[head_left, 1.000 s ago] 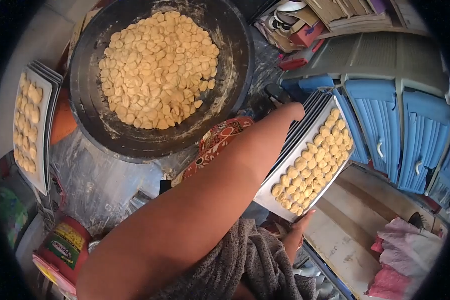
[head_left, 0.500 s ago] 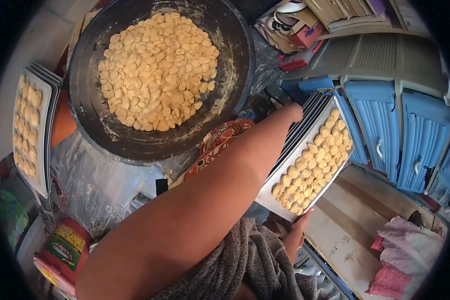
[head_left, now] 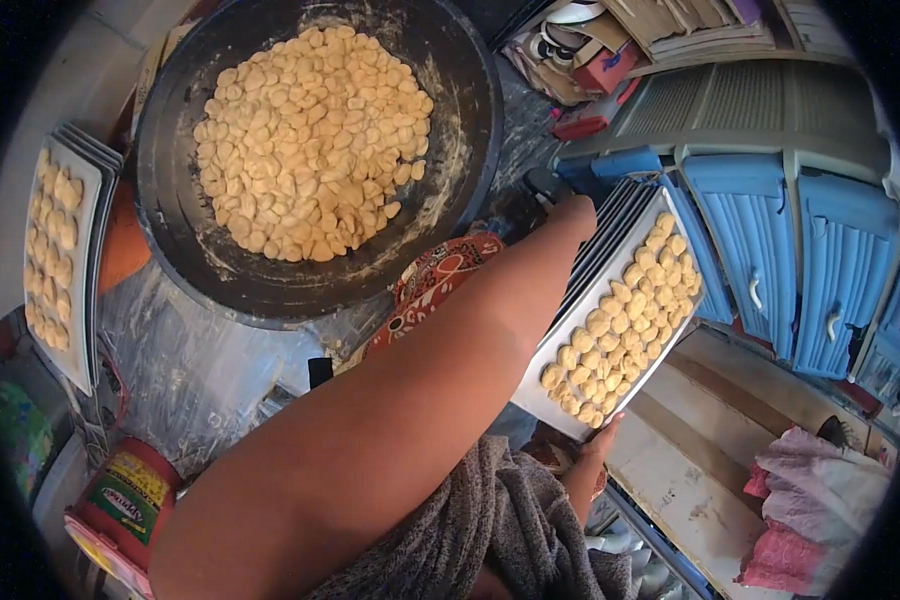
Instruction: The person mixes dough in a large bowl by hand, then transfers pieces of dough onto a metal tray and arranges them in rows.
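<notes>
A stack of thin trays (head_left: pixel 562 405) is tilted at the right, its top tray bearing rows of small pale dough pieces (head_left: pixel 620 330). My left arm reaches across the view from the lower left, and my left hand (head_left: pixel 574 212) holds the upper left side of the stack, its fingers mostly hidden. At the lower corner, my right hand (head_left: pixel 600 445) grips the stack, fingertips showing at the tray edge. A big dark round basin (head_left: pixel 450 190) to the left contains a heap of similar pieces (head_left: pixel 310 140).
Another tray stack (head_left: pixel 90 200) with dough pieces stands at the far left, above a red labelled tub (head_left: pixel 135 495). Blue drawers (head_left: pixel 740 240) stand beyond my stack. Lower right are a pale ledge (head_left: pixel 690 500) and a pink and white cloth (head_left: pixel 810 500). Patterned red fabric (head_left: pixel 440 275) lies beside the basin.
The view has shifted very slightly. Both hands keep their places on the tray stack, which has barely moved.
</notes>
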The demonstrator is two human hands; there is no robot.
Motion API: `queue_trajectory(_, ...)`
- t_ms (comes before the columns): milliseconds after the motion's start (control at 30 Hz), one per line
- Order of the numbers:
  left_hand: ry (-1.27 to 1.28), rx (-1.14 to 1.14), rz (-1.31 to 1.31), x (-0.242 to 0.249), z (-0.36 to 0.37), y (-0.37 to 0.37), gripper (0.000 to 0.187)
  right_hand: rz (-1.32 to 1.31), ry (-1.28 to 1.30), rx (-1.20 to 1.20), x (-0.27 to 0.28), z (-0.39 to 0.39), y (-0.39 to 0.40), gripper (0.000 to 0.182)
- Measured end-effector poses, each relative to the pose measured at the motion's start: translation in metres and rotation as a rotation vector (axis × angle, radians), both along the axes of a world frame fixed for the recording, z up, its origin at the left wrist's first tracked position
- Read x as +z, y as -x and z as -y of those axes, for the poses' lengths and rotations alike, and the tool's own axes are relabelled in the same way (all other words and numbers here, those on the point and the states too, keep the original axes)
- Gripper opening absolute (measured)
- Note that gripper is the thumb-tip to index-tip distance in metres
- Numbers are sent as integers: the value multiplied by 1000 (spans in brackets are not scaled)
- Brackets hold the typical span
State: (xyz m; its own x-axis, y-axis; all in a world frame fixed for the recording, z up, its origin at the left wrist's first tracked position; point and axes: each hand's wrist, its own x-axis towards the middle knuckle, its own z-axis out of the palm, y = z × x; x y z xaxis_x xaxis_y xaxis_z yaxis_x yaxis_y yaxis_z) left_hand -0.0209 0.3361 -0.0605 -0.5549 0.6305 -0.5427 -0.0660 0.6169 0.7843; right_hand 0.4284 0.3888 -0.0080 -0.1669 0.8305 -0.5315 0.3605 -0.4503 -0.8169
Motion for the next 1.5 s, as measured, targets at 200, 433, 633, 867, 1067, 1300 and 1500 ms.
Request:
queue_trajectory(200, -75, -147, -228, 7, -5, 7, 24, 52, -18, -5, -1, 0, 0, 75)
queue_trajectory(433, -43, -125, -251, 7, -9, 8, 16, 47, -17, -8, -8, -9, -8, 75)
queue_trajectory(633, -51, -358, -295, -4, -21, 13, 22, 55, -17, -23, -2, -2, 0, 74)
queue_trajectory(867, -100, -194, -314, 0, -15, 5, 19, 41, -35, 11, -5, -5, -3, 76)
queue_trajectory(1067, -153, -110, -229, 16, -7, 6, 20, 42, -20, 13, -4, -3, -2, 78)
queue_trajectory(1300, -161, -225, -138, 5, -21, 11, 18, 52, -41, 30, -1, 1, 3, 78)
queue_trajectory(1500, -101, -292, 160, 26, -10, 20, 22, 90, -50, -2, 1, 4, 7, 77)
